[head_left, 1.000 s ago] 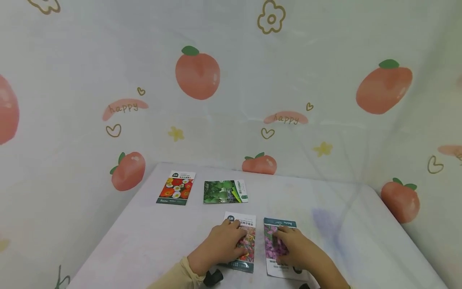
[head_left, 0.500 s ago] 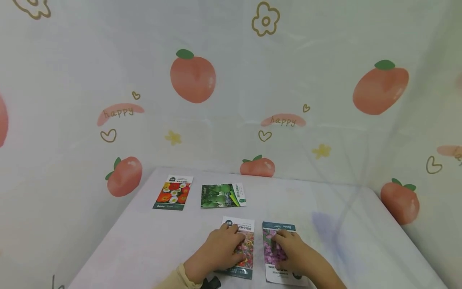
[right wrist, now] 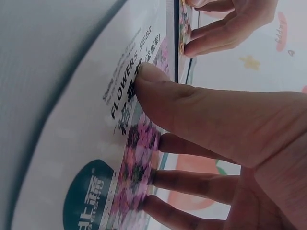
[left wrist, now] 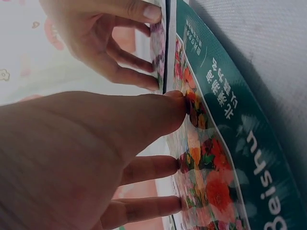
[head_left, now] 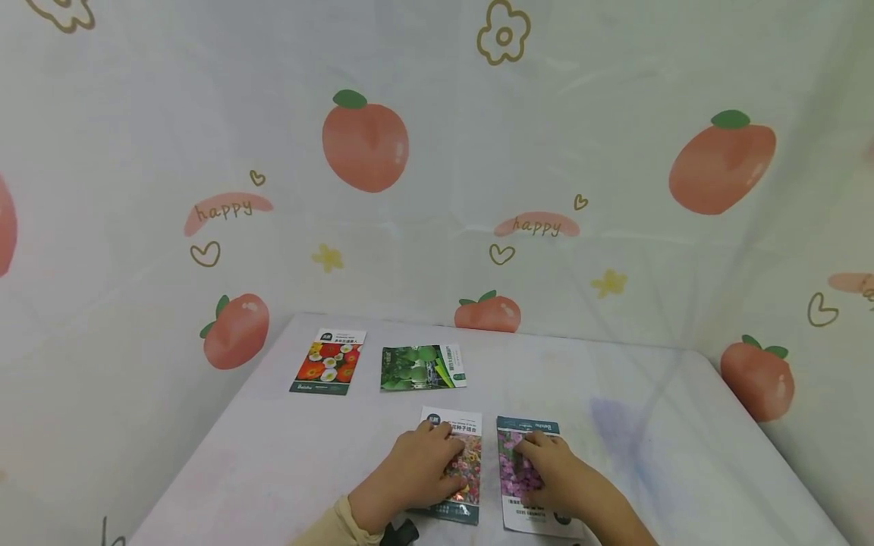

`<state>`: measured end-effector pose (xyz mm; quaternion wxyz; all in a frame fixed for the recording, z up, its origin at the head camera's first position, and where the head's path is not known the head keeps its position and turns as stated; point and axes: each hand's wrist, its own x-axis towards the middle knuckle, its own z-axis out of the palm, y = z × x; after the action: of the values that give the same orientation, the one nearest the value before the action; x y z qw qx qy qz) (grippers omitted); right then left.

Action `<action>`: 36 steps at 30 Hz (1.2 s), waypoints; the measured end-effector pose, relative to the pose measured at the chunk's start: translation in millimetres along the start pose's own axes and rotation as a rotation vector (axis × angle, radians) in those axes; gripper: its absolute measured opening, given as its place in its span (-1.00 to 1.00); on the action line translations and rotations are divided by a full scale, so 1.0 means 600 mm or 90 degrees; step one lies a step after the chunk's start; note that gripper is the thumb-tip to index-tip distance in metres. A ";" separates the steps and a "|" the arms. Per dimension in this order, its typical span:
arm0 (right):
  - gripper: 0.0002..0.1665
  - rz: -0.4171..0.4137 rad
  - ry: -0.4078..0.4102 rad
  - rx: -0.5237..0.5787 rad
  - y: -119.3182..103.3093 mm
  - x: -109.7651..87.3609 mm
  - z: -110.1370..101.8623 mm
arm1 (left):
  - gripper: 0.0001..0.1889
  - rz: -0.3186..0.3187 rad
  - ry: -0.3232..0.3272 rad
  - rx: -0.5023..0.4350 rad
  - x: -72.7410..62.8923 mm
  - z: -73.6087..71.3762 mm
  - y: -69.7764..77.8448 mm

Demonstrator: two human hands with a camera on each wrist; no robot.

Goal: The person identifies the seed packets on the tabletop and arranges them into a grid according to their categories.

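My left hand (head_left: 423, 464) rests its fingertips on a seed packet (head_left: 471, 455) printed with mixed flowers, white at the top and dark green at the bottom. In the left wrist view, the thumb and fingers touch the face of this flower packet (left wrist: 218, 187), spread apart. Just to the right, my right hand (head_left: 563, 474) touches a second seed packet (head_left: 515, 512) with pink-purple flowers, lying upside down to me. The right wrist view shows the thumb on the white end of the purple-flower packet (right wrist: 91, 129) and the other fingertips on its picture. Both packets lie flat, side by side.
Farther back on the white cloth-covered table (head_left: 259, 447) lie a packet with red and white flowers (head_left: 330, 362) and a green vegetable packet (head_left: 413, 369) turned sideways. Behind them hangs a white curtain (head_left: 437, 258) printed with peaches.
The head view has shifted a little, so the packets appear slightly lower and farther left. Both hands have stayed on their packets.
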<state>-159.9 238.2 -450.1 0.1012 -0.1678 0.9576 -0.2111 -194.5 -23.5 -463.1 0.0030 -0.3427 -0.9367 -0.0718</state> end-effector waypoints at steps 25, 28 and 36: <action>-0.25 0.034 0.003 -0.036 -0.009 -0.001 0.001 | -0.52 -0.001 -0.008 0.042 -0.003 -0.011 0.007; -0.25 0.036 0.003 -0.034 -0.009 -0.001 0.001 | -0.51 0.002 -0.007 0.045 -0.003 -0.011 0.007; -0.26 0.041 -0.001 -0.036 -0.010 -0.001 0.000 | -0.49 -0.006 -0.016 0.043 -0.003 -0.011 0.009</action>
<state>-157.6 233.5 -447.7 0.1040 -0.1400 0.9679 -0.1808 -189.9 -21.3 -455.9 0.0024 -0.3385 -0.9403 -0.0359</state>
